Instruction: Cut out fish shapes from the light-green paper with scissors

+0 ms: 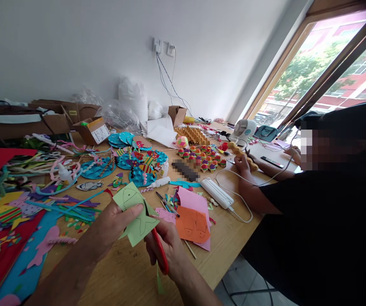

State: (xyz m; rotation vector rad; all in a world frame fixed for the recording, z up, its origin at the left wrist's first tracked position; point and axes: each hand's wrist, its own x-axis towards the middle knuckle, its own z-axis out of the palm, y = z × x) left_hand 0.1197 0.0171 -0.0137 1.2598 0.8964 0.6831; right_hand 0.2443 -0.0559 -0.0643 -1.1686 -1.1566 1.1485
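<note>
A piece of light green paper (pixel 138 221) with a fish outline drawn on it is pinched in my left hand (pixel 114 227), thumb on top. My right hand (pixel 166 242) is closed round the red handle of a pair of scissors (pixel 160 250). The blades are mostly hidden at the paper's right edge, where a cut strip stands away from the sheet. A thin green scrap (pixel 160 280) hangs below my right hand. Just right of it lies orange paper (pixel 193 225) with drawn outlines, on top of pink paper (pixel 195 198).
Pipe cleaners (pixel 26 157), blue discs (pixel 98 168) and paper fish (pixel 9 214) crowd the left and middle. A white power strip (pixel 217 192) with its cable lies to the right. Beyond it a co-worker (pixel 313 212) holds a piece of egg carton (pixel 243 155). A fan (pixel 245 128) stands behind.
</note>
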